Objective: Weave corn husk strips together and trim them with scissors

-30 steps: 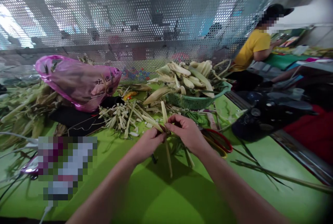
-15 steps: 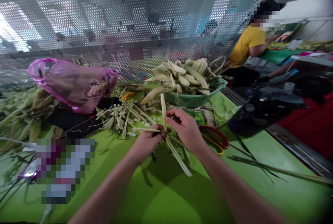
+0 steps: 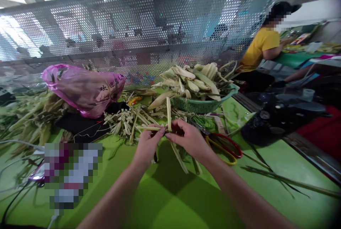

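Note:
Between my hands is a small cluster of crossed corn husk strips (image 3: pixel 168 110), pale green-yellow, one standing up, one pointing left and others hanging toward me. My left hand (image 3: pixel 148 142) is closed, thumb and fingers pinching the strips near their crossing. My right hand (image 3: pixel 190 139) grips the same crossing from the other side, its fingers curled; the exact crossing is partly hidden by fingertips. Scissors with red and yellow handles (image 3: pixel 226 149) lie just right of my right hand. Behind my hands, cut husk pieces (image 3: pixel 121 122) are heaped on the green table (image 3: pixel 170 204).
A green basket (image 3: pixel 197 105) piled with dried husks (image 3: pixel 195 78) stands at the back. Left are a pink plastic bag (image 3: pixel 85 88), loose husks (image 3: pixel 34 119) and cables. A dark container (image 3: pixel 261 124) and long stalks (image 3: pixel 287 175) lie right. A person in yellow (image 3: pixel 262 48) sits beyond the perforated screen (image 3: pixel 149 33).
The view has shifted, so the surroundings appear farther right. My fingers have drawn closer together at the crossing, and the hanging strip points more steeply downward.

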A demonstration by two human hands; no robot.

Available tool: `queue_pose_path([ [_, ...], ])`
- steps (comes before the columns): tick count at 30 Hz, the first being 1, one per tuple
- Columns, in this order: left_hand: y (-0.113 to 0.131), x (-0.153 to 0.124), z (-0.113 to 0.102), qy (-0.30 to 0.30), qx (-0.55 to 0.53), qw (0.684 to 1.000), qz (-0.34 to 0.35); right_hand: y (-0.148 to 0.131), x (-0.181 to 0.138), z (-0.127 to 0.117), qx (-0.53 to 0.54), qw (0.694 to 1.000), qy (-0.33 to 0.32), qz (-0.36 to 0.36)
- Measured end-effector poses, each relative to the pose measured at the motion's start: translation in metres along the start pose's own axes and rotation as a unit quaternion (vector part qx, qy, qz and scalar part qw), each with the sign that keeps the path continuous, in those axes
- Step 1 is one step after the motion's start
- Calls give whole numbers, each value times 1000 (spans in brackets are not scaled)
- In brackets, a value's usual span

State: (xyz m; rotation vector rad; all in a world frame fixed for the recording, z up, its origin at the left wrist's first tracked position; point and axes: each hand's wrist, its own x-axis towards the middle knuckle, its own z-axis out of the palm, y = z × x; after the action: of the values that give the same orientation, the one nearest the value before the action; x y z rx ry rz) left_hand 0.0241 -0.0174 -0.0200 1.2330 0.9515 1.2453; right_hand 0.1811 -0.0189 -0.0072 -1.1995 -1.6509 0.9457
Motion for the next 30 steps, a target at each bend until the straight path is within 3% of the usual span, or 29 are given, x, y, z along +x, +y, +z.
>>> queue_pose_path([
  [7, 3, -1, 1, -1, -20, 1000, -11, -3, 1, 5, 98, 995, -11, 28],
  [14, 6, 0, 0, 3, -29, 999, -17, -5, 1, 6, 197, 978, 32, 66],
  [20, 9, -1, -1, -3, -5, 1000, 2, -6, 1, 6, 201, 976, 35, 73],
  [30, 4, 1, -2, -22, 105, 993, 50, -10, 0, 2, 107, 994, 8, 35],
])
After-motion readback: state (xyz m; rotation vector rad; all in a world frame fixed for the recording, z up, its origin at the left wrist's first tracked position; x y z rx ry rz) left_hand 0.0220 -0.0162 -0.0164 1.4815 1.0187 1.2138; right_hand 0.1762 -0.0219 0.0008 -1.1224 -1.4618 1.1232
